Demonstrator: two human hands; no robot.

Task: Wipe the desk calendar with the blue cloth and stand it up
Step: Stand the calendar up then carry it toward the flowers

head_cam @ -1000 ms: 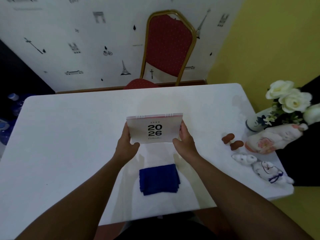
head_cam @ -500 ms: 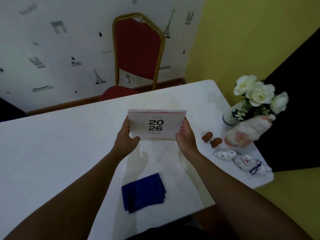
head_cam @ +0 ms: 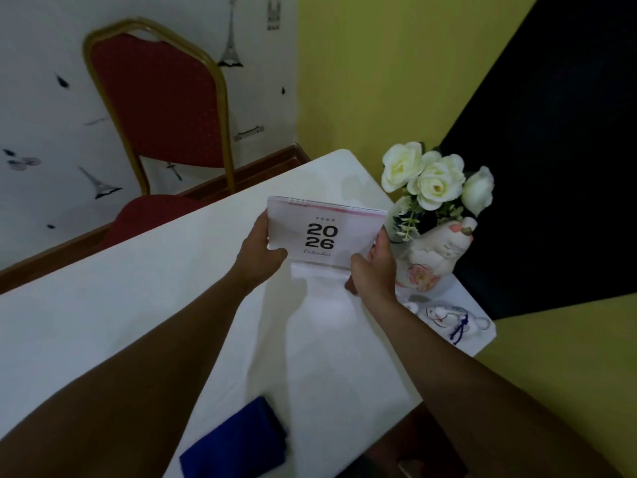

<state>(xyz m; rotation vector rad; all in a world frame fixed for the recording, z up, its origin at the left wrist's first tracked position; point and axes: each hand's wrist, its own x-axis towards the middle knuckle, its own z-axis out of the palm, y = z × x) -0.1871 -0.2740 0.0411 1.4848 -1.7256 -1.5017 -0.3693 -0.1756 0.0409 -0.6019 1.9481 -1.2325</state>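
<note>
**A:** Item one?

**B:** Desk calendar (head_cam: 327, 232), white cover reading "2026 Calendar", binding along the top edge. I log it as upright, cover toward the camera, held over the far right part of the white table (head_cam: 138, 305). I cannot tell whether its lower edge touches the table or sits just above it.

**A:** Hands?

**B:** Left hand (head_cam: 258, 257) grips the calendar's left edge, thumb on the cover, fingers closed round behind it. Right hand (head_cam: 377, 270) grips the lower right corner, thumb in front, fingers wrapped behind. Both have hold of the calendar and nothing else.

**A:** Item two?

**B:** Blue cloth (head_cam: 238, 443), folded, lying flat at the near edge of the table, well apart from both hands and untouched.

**A:** Other stock?

**B:** White artificial roses (head_cam: 436, 177) in a vase, a pale ceramic cat figurine (head_cam: 434, 253) just beside the right hand, small blue-and-white figurines (head_cam: 451, 320) near the table's right edge, and a red chair with a gold frame (head_cam: 158, 101) beyond the far side.

**A:** Step in hand?

**B:** My reading: the standing-up step, placing the calendar on the table. Whether it was wiped I cannot say.

**A:** Next move?

**B:** I judge the base needs spreading so the calendar stands by itself, then both hands release gently, keeping clear of the cat figurine.
</note>
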